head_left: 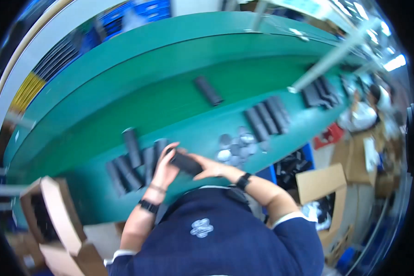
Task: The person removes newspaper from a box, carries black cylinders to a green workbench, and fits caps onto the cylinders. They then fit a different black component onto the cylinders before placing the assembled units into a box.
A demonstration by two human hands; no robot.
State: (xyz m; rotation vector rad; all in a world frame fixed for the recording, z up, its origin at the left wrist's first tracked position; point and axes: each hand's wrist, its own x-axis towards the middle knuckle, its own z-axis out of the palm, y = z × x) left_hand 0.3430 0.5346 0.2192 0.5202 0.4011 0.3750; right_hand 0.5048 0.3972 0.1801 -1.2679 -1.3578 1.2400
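Both of my hands are closed on one black cylinder [186,163] above the near edge of the green bench. My left hand [165,168] has its fingers at the cylinder's left end, and my right hand [209,166] wraps the right end. To the left on the bench lie several similar black cylinders [127,171] side by side, with another one [132,147] slightly farther back. Right of my hands is a loose cluster of small round discs [237,149], grey and whitish. The image is blurred, so finer detail on the cylinder cannot be made out.
A lone black cylinder [209,90] lies on the darker green strip [170,96]. More cylinders [267,118] lie in a row at right. Open cardboard boxes [62,211] stand at lower left, and a blue bin [292,168] below the bench. Another person [361,112] sits far right.
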